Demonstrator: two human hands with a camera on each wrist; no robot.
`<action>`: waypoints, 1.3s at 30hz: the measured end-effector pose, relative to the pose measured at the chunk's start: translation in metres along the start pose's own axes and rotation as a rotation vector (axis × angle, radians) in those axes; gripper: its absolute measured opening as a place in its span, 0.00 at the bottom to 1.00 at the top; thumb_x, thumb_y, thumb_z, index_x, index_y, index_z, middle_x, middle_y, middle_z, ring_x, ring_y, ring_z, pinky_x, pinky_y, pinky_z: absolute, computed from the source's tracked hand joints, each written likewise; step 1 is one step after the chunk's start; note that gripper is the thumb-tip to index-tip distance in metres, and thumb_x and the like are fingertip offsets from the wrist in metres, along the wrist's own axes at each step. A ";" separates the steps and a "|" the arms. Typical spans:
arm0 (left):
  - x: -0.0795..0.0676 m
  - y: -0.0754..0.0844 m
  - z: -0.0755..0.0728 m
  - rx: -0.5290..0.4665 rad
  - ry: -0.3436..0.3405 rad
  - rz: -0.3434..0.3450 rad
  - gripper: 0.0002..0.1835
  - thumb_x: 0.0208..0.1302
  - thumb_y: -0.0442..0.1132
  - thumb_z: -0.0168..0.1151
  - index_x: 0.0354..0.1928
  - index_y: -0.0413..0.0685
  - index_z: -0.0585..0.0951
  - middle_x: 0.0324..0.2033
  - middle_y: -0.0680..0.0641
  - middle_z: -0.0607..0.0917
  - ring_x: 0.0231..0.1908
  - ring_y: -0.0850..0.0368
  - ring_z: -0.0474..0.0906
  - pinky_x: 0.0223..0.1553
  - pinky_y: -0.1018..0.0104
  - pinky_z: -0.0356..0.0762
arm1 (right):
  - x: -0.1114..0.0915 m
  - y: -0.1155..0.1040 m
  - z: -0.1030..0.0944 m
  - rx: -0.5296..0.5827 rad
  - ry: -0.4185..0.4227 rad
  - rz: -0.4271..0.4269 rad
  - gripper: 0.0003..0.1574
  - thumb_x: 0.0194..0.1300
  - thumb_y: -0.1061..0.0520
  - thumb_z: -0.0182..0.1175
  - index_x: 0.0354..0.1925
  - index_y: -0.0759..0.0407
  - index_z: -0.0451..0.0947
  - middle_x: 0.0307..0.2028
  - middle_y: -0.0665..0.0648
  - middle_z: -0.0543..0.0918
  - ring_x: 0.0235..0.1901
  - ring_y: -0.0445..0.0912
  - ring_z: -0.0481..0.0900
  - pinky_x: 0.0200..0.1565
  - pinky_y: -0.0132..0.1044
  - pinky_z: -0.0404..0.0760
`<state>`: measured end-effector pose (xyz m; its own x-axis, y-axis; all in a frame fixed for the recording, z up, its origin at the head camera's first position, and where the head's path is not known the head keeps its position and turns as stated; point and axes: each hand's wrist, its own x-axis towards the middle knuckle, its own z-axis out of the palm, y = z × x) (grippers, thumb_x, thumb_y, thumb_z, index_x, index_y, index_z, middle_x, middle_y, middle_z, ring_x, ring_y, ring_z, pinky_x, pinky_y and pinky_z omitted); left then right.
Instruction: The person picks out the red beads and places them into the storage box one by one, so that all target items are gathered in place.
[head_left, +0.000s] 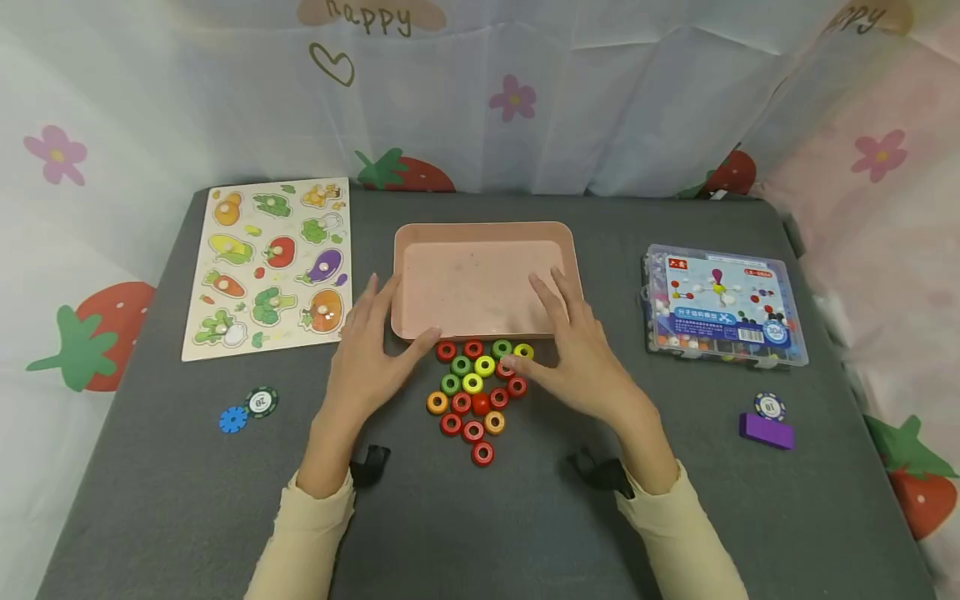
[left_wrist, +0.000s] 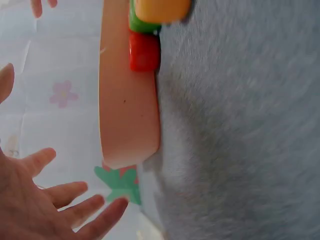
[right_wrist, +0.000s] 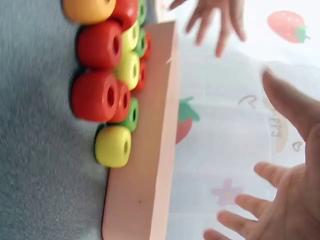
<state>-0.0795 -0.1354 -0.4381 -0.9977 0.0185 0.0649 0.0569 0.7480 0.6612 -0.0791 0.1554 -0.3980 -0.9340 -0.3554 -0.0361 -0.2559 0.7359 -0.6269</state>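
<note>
A shallow pink tray [head_left: 480, 283] lies on the dark grey tabletop, its inside bare. Against its near edge sits a cluster of barrel-shaped beads with holes: red [head_left: 483, 453], green [head_left: 450, 384], yellow [head_left: 472, 383] and orange [head_left: 437, 403]. My left hand [head_left: 367, 358] hovers by the tray's left near corner, fingers spread and holding nothing. On the other side, my right hand [head_left: 588, 367] is spread over the right near corner, its thumb above the beads. Both wrist views show the hands raised apart from the tray wall [left_wrist: 127, 110] and the beads [right_wrist: 114, 146].
A vegetable puzzle board [head_left: 277, 267] lies left of the tray. To the right is a clear-lidded box [head_left: 727, 304] of model parts. Blue [head_left: 233, 419] and dark [head_left: 262, 402] chips lie at left; another chip [head_left: 769, 407] and a purple block [head_left: 767, 431] at right. A printed curtain [head_left: 480, 125] hangs behind.
</note>
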 end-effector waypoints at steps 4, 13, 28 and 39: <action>-0.007 -0.006 0.001 -0.251 -0.063 -0.034 0.49 0.59 0.64 0.67 0.78 0.76 0.52 0.78 0.50 0.55 0.76 0.46 0.53 0.64 0.35 0.63 | -0.010 -0.004 -0.001 0.143 -0.081 -0.070 0.69 0.53 0.37 0.75 0.79 0.31 0.39 0.76 0.52 0.49 0.72 0.58 0.59 0.63 0.68 0.63; -0.007 -0.020 0.012 -0.639 -0.145 -0.177 0.42 0.65 0.42 0.69 0.77 0.54 0.59 0.73 0.43 0.66 0.69 0.45 0.66 0.63 0.46 0.70 | -0.015 0.019 0.008 0.255 -0.334 -0.088 0.56 0.55 0.50 0.77 0.75 0.43 0.57 0.40 0.59 0.78 0.26 0.46 0.76 0.31 0.37 0.76; -0.004 -0.026 0.014 -0.632 -0.115 -0.235 0.34 0.67 0.43 0.67 0.72 0.58 0.67 0.68 0.48 0.74 0.68 0.52 0.67 0.69 0.45 0.57 | -0.011 0.041 0.036 0.176 -0.284 -0.121 0.40 0.61 0.54 0.72 0.68 0.47 0.68 0.28 0.50 0.78 0.25 0.42 0.73 0.29 0.34 0.71; -0.004 -0.025 0.014 -0.611 -0.108 -0.246 0.34 0.67 0.42 0.67 0.72 0.57 0.66 0.68 0.48 0.74 0.67 0.51 0.67 0.68 0.45 0.57 | -0.010 0.036 0.043 0.132 -0.261 -0.097 0.35 0.62 0.53 0.72 0.65 0.47 0.70 0.27 0.48 0.77 0.23 0.40 0.73 0.27 0.34 0.71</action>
<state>-0.0770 -0.1446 -0.4652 -0.9805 -0.0149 -0.1958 -0.1939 0.2295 0.9538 -0.0683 0.1609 -0.4540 -0.8067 -0.5692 -0.1589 -0.2904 0.6159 -0.7324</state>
